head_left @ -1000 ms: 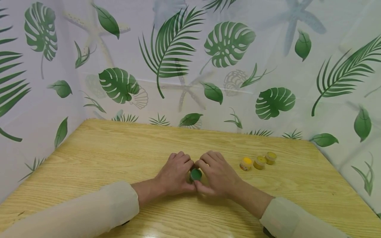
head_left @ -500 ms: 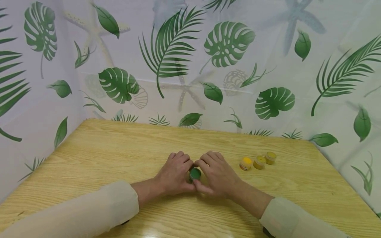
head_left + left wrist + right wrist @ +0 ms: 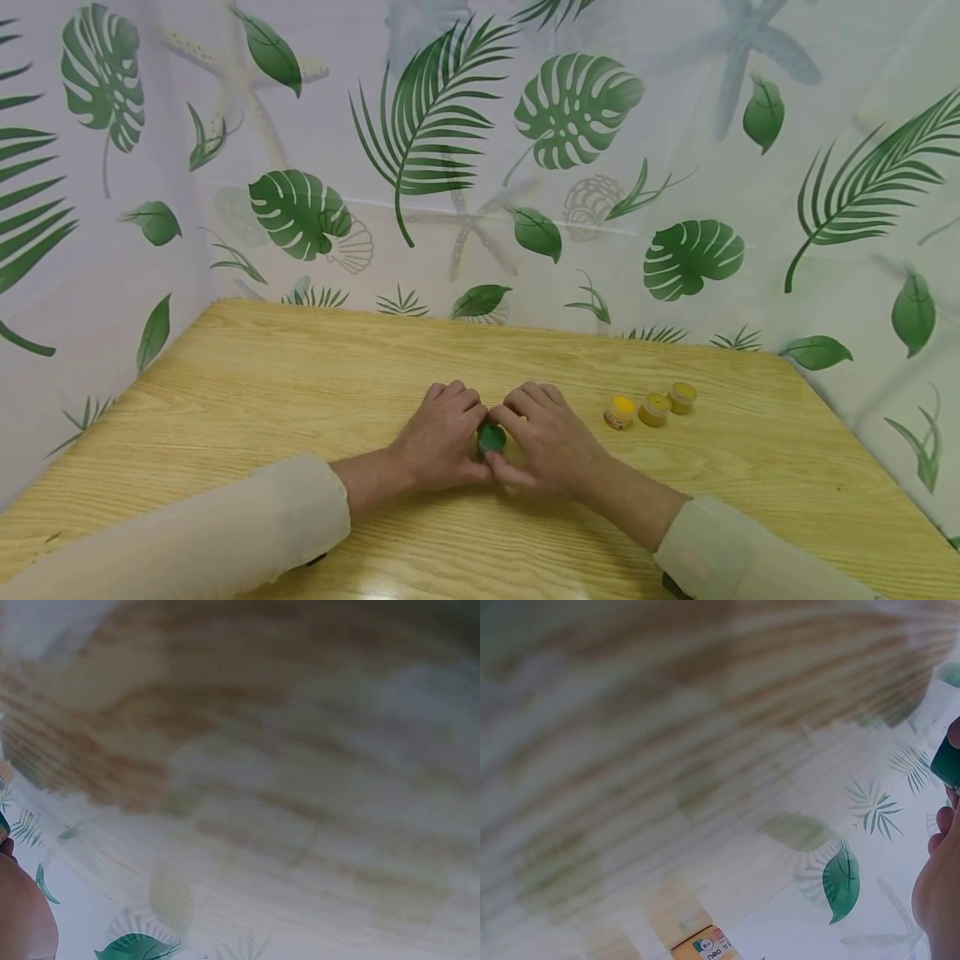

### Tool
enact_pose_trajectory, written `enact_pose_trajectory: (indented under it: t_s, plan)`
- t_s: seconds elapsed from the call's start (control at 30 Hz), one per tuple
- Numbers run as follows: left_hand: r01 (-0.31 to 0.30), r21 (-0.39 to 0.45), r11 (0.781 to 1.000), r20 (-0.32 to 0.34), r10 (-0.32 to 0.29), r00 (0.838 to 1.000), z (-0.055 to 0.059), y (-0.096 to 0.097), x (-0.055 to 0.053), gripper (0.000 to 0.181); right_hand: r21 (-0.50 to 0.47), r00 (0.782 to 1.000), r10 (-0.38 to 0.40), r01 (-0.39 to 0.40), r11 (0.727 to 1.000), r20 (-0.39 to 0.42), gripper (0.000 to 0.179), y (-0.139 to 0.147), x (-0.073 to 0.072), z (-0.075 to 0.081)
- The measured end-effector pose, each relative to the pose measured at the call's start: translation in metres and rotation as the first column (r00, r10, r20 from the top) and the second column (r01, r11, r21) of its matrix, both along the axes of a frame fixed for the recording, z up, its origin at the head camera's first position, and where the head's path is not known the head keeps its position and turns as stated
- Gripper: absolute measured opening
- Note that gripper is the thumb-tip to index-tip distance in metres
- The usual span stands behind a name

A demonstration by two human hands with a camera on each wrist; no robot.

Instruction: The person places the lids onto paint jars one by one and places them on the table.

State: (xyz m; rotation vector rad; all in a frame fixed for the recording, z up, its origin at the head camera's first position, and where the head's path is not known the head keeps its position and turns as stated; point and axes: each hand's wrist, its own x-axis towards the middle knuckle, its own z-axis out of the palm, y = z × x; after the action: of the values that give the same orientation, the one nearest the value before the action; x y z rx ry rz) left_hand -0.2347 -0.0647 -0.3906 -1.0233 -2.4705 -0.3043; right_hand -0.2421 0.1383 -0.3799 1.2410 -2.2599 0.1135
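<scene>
Between both hands, near the middle of the table, is a small round jar with a green top (image 3: 492, 438), which looks like a paint pot. My left hand (image 3: 442, 437) grips it from the left, fingers bent around its far side and thumb at the near side. From the right, my right hand (image 3: 551, 442) holds the same jar, its thumb against the near edge. The green jar (image 3: 948, 761) also shows at the right edge of the right wrist view, in the fingers. Only part of my left hand (image 3: 26, 907) appears in the left wrist view.
Three small yellow-topped jars stand right of the hands: a bright yellow one (image 3: 619, 412), a darker one (image 3: 654, 409) and another (image 3: 682, 397) behind it. The wooden table (image 3: 315, 358) meets a leaf-printed sheet (image 3: 420, 275) at its back and sides.
The green jar has shifted very slightly to the left in the fingers since one second ago. Both hands stay around it, almost still.
</scene>
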Motion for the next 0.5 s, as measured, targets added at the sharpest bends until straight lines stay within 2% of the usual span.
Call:
enact_pose_trajectory:
  t_s: [0.13,0.33,0.5]
  plan:
    - [0.015,-0.01,1.0,0.002,-0.015,1.0,-0.0004,0.0004,0.0004,0.045,-0.005,1.0,-0.001,0.001,1.0,-0.004,0.035,0.0001,0.0009,0.0007]
    - [0.028,-0.031,0.999,-0.031,-0.029,0.999,-0.0003,0.0011,0.0012,0.044,-0.017,1.0,0.005,-0.005,1.0,-0.02,0.041,0.0,0.0011,0.0006]
    - [0.047,-0.048,0.998,-0.016,-0.048,0.999,-0.0002,0.0026,0.0036,0.045,-0.032,0.997,0.024,-0.027,0.999,-0.079,0.05,-0.0004,-0.0001,-0.0013]
